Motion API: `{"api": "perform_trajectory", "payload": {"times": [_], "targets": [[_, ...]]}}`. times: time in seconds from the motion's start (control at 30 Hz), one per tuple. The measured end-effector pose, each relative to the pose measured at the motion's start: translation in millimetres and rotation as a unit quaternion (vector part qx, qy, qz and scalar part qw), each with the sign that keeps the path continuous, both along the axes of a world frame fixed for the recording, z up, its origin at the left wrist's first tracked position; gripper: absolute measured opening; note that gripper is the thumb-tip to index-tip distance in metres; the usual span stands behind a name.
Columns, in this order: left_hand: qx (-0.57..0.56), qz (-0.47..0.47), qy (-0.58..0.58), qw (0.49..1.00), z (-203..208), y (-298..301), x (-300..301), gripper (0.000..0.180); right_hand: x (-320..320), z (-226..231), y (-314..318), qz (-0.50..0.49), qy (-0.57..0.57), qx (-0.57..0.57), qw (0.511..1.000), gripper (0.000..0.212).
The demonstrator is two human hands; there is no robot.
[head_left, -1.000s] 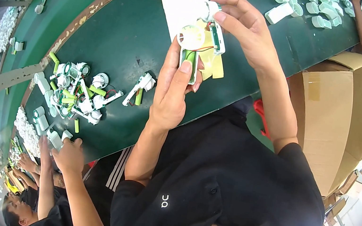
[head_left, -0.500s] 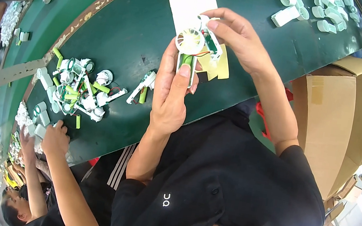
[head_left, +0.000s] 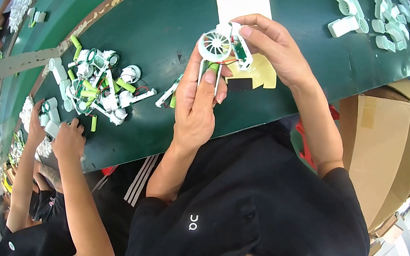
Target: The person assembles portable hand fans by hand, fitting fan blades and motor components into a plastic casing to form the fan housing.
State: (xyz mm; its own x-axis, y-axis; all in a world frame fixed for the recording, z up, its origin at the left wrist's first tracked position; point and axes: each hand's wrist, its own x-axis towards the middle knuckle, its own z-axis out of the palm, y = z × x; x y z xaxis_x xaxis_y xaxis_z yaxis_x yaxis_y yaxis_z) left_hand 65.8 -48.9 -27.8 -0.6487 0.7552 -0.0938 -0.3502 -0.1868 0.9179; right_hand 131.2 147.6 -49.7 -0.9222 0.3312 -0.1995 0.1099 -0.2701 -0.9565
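My left hand (head_left: 196,107) is closed around the handle of a white, half-open handheld fan (head_left: 214,46), its thumb pressing along the handle. Round the fan's hub, the spokes face up. A green battery cell (head_left: 214,67) lies inside the handle, partly under the thumb. Beside the fan head, my right hand (head_left: 277,50) pinches a white casing piece with a green circuit board (head_left: 240,52) between thumb and fingers. Thin red and dark wires run from the board to the fan. Below these parts lie yellow paper (head_left: 260,72) and a small black piece (head_left: 239,84).
A heap of fan parts with green cells (head_left: 98,83) lies left on the green table (head_left: 156,28). One more assembly (head_left: 168,92) sits by my left wrist. Pale casings (head_left: 393,24) are far right, near a cardboard box (head_left: 374,151). A co-worker's hands (head_left: 70,140) touch white casings at left.
The view has shifted, so the table's things appear farther right. My hands keep their hold on the fan and board piece. The co-worker's hands have moved onto the white casings.
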Motion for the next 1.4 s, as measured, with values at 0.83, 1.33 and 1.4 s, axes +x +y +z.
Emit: {"api": "perform_trajectory", "payload": {"times": [0.83,1.33,1.4], "targets": [[-0.016,0.089,-0.002,0.996,8.0,-17.0,-30.1,0.038,46.6,7.1,-58.8,0.083,-0.028,0.562,0.823,0.031],[-0.004,0.032,-0.001,0.999,30.7,-7.6,-10.9,0.065,28.8,9.6,-43.7,0.139,-0.003,0.505,0.852,0.017],[0.003,0.016,-0.009,1.000,30.6,-6.7,-10.6,0.064,21.3,20.2,-35.9,0.195,-0.100,0.408,0.886,0.011]]}}
